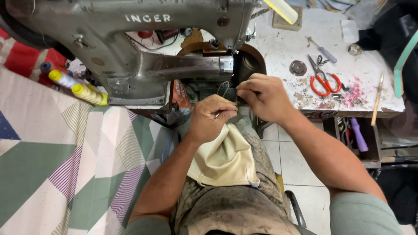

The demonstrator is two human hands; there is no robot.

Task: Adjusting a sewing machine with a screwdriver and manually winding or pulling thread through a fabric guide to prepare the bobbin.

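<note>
Grey metal sewing machine (130, 48) fills the upper left of the frame; its arm runs left to right. Patterned cloth (65, 165) covers the lower left. Cream leather piece (224, 159) lies on the lap, long axis toward the machine, directly below both hands. Left hand (211, 119) pinches its upper edge; right hand (263, 98), fingers closed, grips at the needle end. Red scissors (324, 80) lie on the surface (283, 48), right.
</note>
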